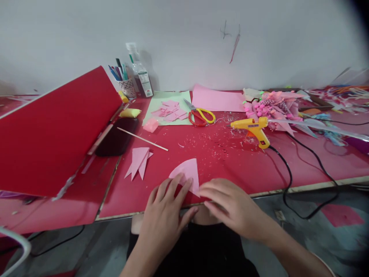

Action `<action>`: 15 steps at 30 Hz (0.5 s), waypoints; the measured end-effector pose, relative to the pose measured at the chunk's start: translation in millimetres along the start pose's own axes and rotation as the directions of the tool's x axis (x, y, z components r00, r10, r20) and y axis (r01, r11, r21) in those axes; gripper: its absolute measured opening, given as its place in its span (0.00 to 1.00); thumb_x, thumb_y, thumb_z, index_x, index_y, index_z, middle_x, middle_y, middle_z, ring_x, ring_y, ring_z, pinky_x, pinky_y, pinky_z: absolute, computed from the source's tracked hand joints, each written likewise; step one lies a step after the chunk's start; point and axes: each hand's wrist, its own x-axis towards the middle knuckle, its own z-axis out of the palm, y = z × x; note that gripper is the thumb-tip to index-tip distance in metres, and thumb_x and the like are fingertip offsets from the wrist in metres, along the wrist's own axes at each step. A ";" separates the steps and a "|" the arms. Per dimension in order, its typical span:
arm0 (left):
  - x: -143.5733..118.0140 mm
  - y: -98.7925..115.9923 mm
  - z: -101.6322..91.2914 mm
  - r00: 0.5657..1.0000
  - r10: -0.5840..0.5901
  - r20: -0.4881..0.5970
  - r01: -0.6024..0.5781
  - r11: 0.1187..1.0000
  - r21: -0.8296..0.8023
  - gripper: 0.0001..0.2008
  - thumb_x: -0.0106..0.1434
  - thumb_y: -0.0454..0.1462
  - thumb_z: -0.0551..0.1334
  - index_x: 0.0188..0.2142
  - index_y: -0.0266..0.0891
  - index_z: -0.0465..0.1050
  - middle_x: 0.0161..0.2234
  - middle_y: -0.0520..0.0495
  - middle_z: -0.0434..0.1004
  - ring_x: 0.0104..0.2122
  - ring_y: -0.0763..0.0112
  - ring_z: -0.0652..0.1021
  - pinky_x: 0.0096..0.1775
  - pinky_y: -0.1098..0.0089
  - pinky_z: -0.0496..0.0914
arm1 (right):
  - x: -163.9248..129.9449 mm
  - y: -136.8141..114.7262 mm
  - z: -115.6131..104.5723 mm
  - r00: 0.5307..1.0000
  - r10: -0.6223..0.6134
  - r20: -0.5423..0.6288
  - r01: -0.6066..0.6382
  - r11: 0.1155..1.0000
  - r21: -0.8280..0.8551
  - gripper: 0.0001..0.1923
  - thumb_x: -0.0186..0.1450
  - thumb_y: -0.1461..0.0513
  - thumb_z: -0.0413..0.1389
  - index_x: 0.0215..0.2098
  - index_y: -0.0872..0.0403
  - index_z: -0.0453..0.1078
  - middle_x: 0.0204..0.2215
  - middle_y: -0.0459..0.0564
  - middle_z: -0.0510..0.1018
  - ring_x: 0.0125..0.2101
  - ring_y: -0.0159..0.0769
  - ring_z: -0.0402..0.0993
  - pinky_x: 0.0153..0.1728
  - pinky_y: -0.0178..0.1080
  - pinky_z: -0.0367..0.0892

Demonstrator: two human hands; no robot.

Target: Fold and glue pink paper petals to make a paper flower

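The light was soft and even, probably from overhead, leaving faint shadows behind the bottle (140, 73) on the wall (184, 38). Colours looked washed-out and slightly hazy. Edges bowed and smeared, with a dark corner at the upper right.

Bare red tabletop (230, 161) ahead of my hands; yellow glue gun (253, 129) w/ black cord (288, 173) blocks right, folded pink paper pieces (138, 161) left.

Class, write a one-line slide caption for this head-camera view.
Both hands, left hand and right hand, press a pink paper piece on the red table.
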 end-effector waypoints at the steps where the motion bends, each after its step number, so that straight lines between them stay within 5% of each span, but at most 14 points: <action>1: 1.0 -4.0 -0.5 0.999 0.049 0.014 -0.049 0.998 -0.039 0.26 0.58 0.49 0.52 0.54 0.44 0.56 0.53 0.44 0.61 0.49 0.56 0.64 0.44 0.56 0.64 | 3.2 5.4 -3.8 1.000 0.003 0.000 -0.003 1.000 0.019 0.16 0.64 0.62 0.45 0.49 0.52 0.63 0.46 0.47 0.70 0.46 0.31 0.63 0.49 0.37 0.57; 7: 13.3 -21.0 -3.2 0.982 0.175 0.070 -0.156 0.965 -0.211 0.25 0.55 0.49 0.57 0.49 0.41 0.60 0.50 0.43 0.62 0.48 0.60 0.65 0.46 0.60 0.64 | 15.7 34.4 2.3 0.989 -0.087 0.120 0.095 0.993 -0.069 0.32 0.58 0.48 0.49 0.57 0.52 0.53 0.56 0.51 0.57 0.57 0.41 0.45 0.54 0.46 0.48; 15: 12.4 -15.8 1.5 0.999 0.044 -0.023 -0.046 0.989 -0.143 0.27 0.54 0.48 0.58 0.50 0.40 0.59 0.49 0.42 0.64 0.47 0.56 0.66 0.45 0.56 0.64 | 9.9 13.8 17.5 0.997 -0.036 0.074 0.050 0.980 -0.194 0.28 0.58 0.50 0.50 0.51 0.59 0.60 0.39 0.57 0.69 0.39 0.43 0.62 0.41 0.46 0.60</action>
